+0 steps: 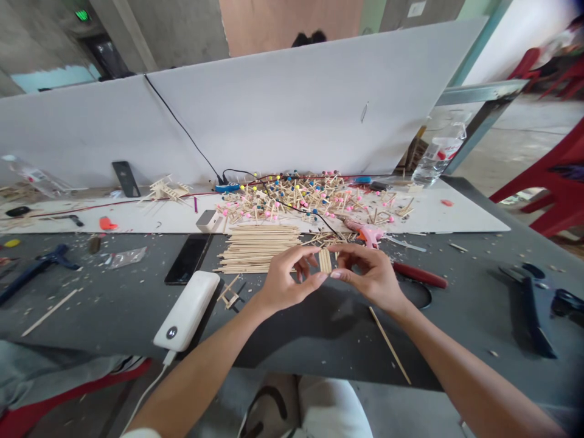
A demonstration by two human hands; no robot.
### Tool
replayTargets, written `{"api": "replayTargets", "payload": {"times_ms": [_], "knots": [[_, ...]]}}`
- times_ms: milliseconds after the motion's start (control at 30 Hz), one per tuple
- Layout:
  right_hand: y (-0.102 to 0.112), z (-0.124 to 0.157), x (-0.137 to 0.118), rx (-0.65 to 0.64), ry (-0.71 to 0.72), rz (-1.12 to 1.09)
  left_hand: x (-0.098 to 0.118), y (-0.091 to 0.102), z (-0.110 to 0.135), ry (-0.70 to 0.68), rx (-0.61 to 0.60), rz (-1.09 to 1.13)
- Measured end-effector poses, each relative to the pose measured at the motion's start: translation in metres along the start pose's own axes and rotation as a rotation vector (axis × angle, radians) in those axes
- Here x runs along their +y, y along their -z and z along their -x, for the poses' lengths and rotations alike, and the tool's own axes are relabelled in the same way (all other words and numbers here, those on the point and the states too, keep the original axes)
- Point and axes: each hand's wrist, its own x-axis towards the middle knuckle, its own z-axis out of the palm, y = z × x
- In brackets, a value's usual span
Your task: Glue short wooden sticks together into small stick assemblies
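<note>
Here, a small bundle of short sticks (325,260) is held upright just above the desk (137,304), immediately right of the stack (258,248) of long sticks. The left hand (283,281) pinches the bundle from one side with thumb and fingertips, and the right hand (371,275) pinches it from the other, so both hands grasp it.

The desk is dark grey and strewn with wood chips. Left of the stack lies a black phone (187,258), and nearer the person than the stack, to its left, a white power bank (187,310). Right of the stack, past the hands, a pink glue gun (370,234) and a red-handled tool (420,275) rest on the desk. A loose stick (390,347) lies nearer the person, right of the stack.

Behind the stack a white sheet (456,213) covers the desk and carries a heap (296,198) of stick pieces with coloured beads. Farther behind the stack stands a white board (296,115), with a black cable running down it. Far right of the stack are a clear bottle (438,152) and a red chair (556,188) on a pale floor. Bare concrete walls rise behind the board.
</note>
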Motion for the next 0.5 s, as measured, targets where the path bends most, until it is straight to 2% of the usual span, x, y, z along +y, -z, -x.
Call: {"api": "replayTargets", "payload": {"times_ms": [500], "knots": [[-0.0001,0.0002,0.0009,-0.007,0.011,-0.011,-0.0028,-0.0010,0.0011,-0.015,0.006,-0.017]]}}
